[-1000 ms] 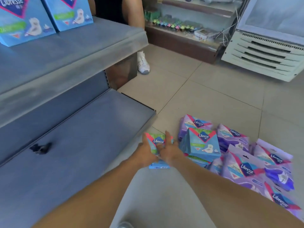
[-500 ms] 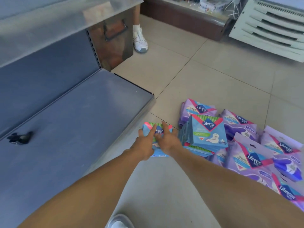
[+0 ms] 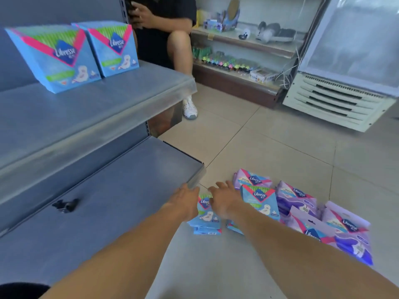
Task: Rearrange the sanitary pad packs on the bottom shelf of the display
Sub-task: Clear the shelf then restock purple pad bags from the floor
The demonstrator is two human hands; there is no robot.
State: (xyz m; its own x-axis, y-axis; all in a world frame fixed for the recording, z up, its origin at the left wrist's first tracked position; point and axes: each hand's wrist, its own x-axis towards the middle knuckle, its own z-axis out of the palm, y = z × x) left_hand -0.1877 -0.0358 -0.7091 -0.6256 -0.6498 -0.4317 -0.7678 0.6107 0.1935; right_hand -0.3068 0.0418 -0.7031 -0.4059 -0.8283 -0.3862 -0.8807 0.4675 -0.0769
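Note:
A small stack of blue sanitary pad packs [image 3: 206, 215] sits low at the floor beside the bottom shelf's front corner. My left hand [image 3: 183, 205] presses its left side and my right hand [image 3: 222, 201] its right side, so the stack is clamped between both palms with fingers stretched forward. The grey bottom shelf [image 3: 112, 197] lies to the left and bears no packs. On the floor to the right are an upright blue pack [image 3: 260, 201] and several purple packs [image 3: 298, 197]. Two large blue packs [image 3: 54, 59] stand on the upper shelf [image 3: 90, 108].
A small black clip [image 3: 65, 206] lies on the bottom shelf. A seated person [image 3: 164, 29] with a white shoe [image 3: 190, 107] is behind the shelf end. A low goods rack [image 3: 237, 67] and a white freezer [image 3: 345, 87] stand at the back right.
My head has tilted up, bringing the upper shelf and seated person into view. Both hands stay on the blue stack, now slightly nearer the bottom shelf's corner.

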